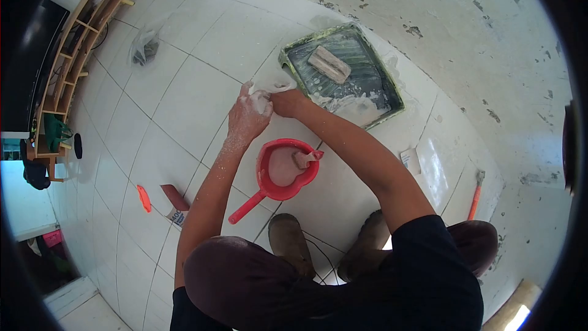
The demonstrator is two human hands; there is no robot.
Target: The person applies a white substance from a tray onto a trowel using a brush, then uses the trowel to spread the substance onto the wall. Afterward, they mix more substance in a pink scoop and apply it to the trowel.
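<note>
My left hand (250,113), dusted with white powder, is closed on a white plastic bag (275,84). Close against it, my right hand (286,102) grips the same bag. Just below my hands a red dipper (264,175) with a long handle holds a pale paste, and a small scraper (302,159) leans in it. To the upper right lies a dark tray (392,79) with a greenish rim. A dusty block (329,64) rests in the tray, and white powder (355,108) is heaped along its near side.
Sandpaper (175,198) and an orange-red piece (144,198) lie on the tiles at the left. A clear bag (145,48) is near the wooden shelf (64,76). An orange-handled tool (475,196) and a paper piece (410,161) are at the right, near the wall.
</note>
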